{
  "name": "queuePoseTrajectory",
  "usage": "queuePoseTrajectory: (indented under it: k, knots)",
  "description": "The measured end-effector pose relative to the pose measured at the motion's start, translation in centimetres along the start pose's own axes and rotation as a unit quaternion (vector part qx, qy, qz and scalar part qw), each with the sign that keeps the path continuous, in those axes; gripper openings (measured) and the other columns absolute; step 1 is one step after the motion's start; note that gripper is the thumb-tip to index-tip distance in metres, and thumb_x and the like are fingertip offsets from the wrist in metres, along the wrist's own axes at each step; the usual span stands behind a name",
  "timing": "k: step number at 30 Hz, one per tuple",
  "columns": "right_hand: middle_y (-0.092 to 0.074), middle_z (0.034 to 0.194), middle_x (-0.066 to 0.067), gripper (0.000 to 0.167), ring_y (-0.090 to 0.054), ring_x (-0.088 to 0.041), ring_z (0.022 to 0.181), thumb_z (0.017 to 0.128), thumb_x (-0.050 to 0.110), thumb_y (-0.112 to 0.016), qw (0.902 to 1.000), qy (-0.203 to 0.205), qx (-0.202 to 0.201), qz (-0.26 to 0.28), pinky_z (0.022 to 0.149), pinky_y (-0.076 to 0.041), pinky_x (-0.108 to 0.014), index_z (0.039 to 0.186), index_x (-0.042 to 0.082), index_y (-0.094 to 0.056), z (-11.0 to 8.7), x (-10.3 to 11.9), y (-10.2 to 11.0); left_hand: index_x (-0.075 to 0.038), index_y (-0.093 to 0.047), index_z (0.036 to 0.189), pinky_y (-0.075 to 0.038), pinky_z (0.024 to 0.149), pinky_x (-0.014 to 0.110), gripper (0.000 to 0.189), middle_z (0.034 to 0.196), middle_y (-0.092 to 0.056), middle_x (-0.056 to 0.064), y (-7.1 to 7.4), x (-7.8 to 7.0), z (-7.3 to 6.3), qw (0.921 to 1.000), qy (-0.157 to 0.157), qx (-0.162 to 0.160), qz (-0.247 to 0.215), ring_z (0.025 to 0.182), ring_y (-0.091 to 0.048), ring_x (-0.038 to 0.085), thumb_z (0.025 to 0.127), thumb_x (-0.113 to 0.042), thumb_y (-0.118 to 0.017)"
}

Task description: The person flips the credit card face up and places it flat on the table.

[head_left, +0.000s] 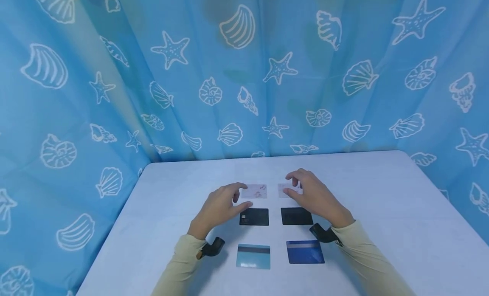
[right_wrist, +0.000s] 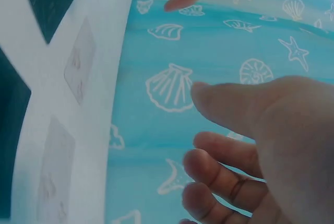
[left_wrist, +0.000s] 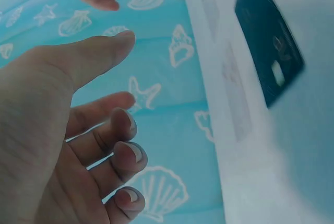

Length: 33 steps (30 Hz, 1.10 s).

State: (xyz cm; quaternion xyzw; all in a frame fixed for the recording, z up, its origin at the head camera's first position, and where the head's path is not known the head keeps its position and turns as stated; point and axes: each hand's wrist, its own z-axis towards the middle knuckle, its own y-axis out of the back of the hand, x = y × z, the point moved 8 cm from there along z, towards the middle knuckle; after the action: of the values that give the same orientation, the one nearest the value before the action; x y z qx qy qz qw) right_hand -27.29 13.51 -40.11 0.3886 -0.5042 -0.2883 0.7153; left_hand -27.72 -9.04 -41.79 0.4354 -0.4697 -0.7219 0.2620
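Six cards lie on the white table in two columns. At the back are a pale pink card [head_left: 257, 191] on the left and another pink card [head_left: 283, 190] on the right, partly behind my fingers. The middle row has a black card with a chip [head_left: 255, 217] and a plain black card [head_left: 296, 216]. In front lie a light blue card [head_left: 253, 258] and a dark blue card [head_left: 305, 252], each with a stripe. My left hand [head_left: 220, 206] hovers by the left pink and black cards, fingers loosely bent, holding nothing. Likewise empty, my right hand [head_left: 316, 197] hangs over the right ones.
The white table [head_left: 183, 190] ends at a blue curtain [head_left: 244, 75] printed with shells and starfish, which runs behind it and along both sides. A dark camera mount [head_left: 214, 247] sits on the left wrist and another mount [head_left: 322, 233] on the right.
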Motion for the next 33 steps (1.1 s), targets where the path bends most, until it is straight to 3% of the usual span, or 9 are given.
queuePoseTrajectory:
  k: [8,15,27,33]
  knots:
    - [-0.061,0.105,-0.011,0.041,-0.057,-0.026,0.095,0.096,0.025,-0.074,0.9990,0.009,-0.030,-0.032,0.075,-0.055,-0.032,0.131,0.005,-0.064,-1.1,-1.3,2.7,-0.013,-0.065,0.136,-0.035,0.053,0.021,0.054,0.084,-0.063,0.002,0.1,-2.7,1.0,0.9998,-0.018,0.005,-0.009,0.067,-0.050,0.009,0.092,-0.042,-0.077]
    - [-0.061,0.106,-0.010,0.043,-0.056,-0.026,0.096,0.097,0.027,-0.074,0.9989,0.006,-0.025,-0.040,0.076,-0.052,-0.033,0.132,0.005,-0.063,-1.8,-2.3,3.3,-0.014,-0.066,0.136,-0.037,0.055,0.021,0.055,0.082,-0.061,-0.002,-0.7,-4.5,1.8,0.9995,-0.017,0.023,-0.012,0.068,-0.052,0.010,0.092,-0.044,-0.077]
    - [-0.060,0.103,-0.009,0.045,-0.055,-0.023,0.092,0.095,0.024,-0.075,0.9990,-0.015,0.001,-0.043,0.068,-0.048,-0.027,0.133,0.005,-0.063,-2.9,-4.6,1.4,-0.015,-0.065,0.137,-0.037,0.052,0.020,0.057,0.072,-0.055,-0.006,-4.4,-6.7,3.0,0.9976,-0.021,0.066,-0.002,0.060,-0.048,0.007,0.091,-0.048,-0.077]
    - [-0.060,0.101,-0.007,0.048,-0.053,-0.021,0.091,0.093,0.024,-0.078,0.9991,-0.013,0.024,-0.033,0.067,-0.045,-0.026,0.133,0.003,-0.063,-3.4,-5.2,-0.1,-0.014,-0.064,0.138,-0.039,0.051,0.020,0.060,0.071,-0.057,-0.006,-5.5,-6.8,2.9,0.9958,-0.014,0.090,-0.011,0.058,-0.050,0.007,0.090,-0.045,-0.080]
